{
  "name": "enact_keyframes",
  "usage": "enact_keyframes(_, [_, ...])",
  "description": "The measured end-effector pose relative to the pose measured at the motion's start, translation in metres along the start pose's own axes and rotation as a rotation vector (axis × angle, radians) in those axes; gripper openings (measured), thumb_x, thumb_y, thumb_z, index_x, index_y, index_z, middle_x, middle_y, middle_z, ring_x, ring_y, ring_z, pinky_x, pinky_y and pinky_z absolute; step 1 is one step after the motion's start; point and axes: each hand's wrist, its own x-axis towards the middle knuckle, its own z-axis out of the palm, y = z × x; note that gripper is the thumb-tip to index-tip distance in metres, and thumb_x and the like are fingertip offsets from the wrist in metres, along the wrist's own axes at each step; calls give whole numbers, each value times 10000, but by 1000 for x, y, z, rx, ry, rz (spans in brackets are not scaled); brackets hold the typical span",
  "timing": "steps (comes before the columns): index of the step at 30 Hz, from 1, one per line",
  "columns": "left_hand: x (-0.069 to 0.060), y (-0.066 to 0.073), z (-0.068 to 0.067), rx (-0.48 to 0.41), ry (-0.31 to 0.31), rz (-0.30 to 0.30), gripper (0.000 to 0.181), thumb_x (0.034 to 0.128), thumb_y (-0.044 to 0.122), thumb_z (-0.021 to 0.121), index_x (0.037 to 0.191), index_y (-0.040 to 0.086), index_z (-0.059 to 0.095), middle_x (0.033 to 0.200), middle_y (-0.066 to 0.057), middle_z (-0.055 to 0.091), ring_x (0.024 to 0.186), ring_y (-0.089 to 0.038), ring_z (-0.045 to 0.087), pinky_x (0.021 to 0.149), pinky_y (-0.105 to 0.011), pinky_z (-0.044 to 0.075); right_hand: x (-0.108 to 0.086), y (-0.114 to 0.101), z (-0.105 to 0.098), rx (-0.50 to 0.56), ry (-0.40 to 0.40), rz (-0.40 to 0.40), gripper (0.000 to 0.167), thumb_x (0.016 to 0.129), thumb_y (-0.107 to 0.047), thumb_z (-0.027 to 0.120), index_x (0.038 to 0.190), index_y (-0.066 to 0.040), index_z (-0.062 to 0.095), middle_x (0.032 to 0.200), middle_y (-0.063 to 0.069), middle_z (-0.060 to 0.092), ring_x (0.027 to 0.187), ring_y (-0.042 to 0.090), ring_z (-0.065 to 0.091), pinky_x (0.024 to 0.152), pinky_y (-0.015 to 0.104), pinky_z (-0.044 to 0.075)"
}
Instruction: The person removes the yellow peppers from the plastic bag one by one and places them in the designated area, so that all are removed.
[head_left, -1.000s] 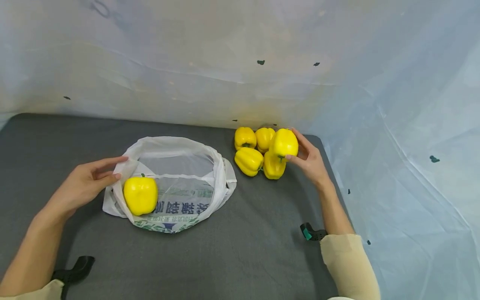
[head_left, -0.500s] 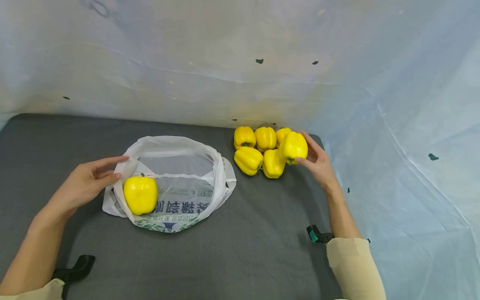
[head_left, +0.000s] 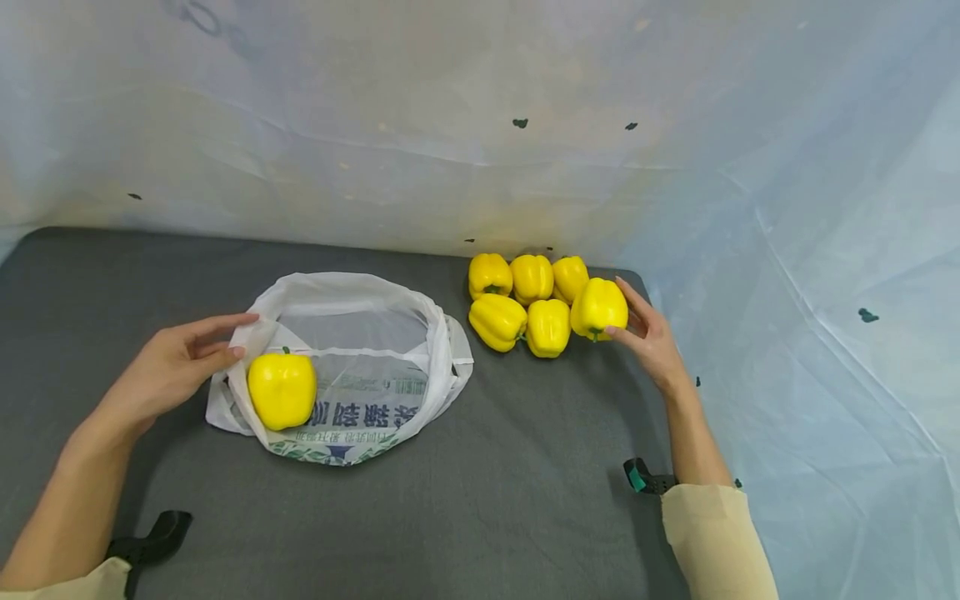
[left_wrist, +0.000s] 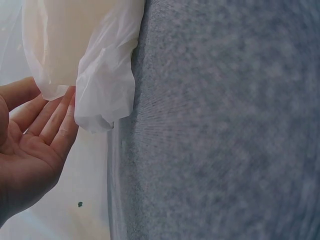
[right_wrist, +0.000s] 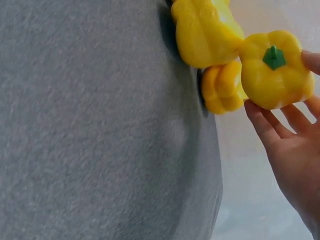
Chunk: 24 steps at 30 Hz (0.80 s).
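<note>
My left hand (head_left: pixel 168 367) pinches the left rim of a white plastic bag (head_left: pixel 442 333), thumb and fingers at its edge. The bag lies with its mouth spread open, and one yellow bell pepper (head_left: pixel 282 392) sits inside at the left. In the left wrist view, the thumb and fingertips meet the bag's thin film (left_wrist: pixel 107 75). My right hand (head_left: pixel 651 342) grips another yellow bell pepper (head_left: pixel 599 307) between thumb and fingers. The right wrist view shows its green stem (right_wrist: pixel 273 57) facing the camera; it looks raised off the table there.
Several more yellow bell peppers (head_left: pixel 548 327) lie grouped left of the right hand, near the back edge of the dark grey table (head_left: pixel 480 500). A pale plastic sheet (head_left: pixel 405 125) hangs behind the table and along its right side.
My right hand has moved right and toward me with its bell pepper, away from above the group, uncovering the pepper at the back right. The left hand and bag have stayed still.
</note>
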Motion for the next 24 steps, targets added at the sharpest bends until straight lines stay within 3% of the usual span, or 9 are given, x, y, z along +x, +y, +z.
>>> enact_keyframes(7, [2, 1, 0, 10, -2, 8, 550, 1021, 320, 569, 1507, 106, 425, 1438, -328, 444, 1200, -500, 492, 915, -753, 378, -5, 8, -3, -16, -18, 0, 703, 963, -69, 641, 1565, -225, 312, 1601, 110, 309, 1368, 216, 451, 1001, 158, 423])
enact_keyframes(15, [2, 0, 0, 0, -2, 14, 543, 1023, 320, 565, 1501, 98, 432, 1422, -334, 458, 1190, -498, 502, 914, -753, 380, -8, 18, -6, 19, -72, 30, 700, 977, -52, 616, 1578, -160, 274, 1611, 148, 271, 1363, 152, 448, 976, 156, 449])
enact_keyframes(21, [2, -1, 1, -8, -6, 0, 544, 1023, 320, 564, 1503, 103, 430, 1435, -330, 449, 1191, -497, 510, 919, -746, 386, -10, 27, -8, 9, -82, 68, 698, 983, -83, 619, 1579, -206, 277, 1617, 129, 263, 1372, 321, 441, 939, 169, 481])
enact_keyframes(24, [3, 0, 0, -13, -9, 3, 542, 1023, 317, 565, 1503, 103, 431, 1451, -322, 437, 1202, -499, 507, 924, -743, 384, -10, 34, -9, -15, -99, 71, 666, 988, -77, 609, 1571, -156, 298, 1603, 159, 285, 1378, 340, 432, 941, 165, 476])
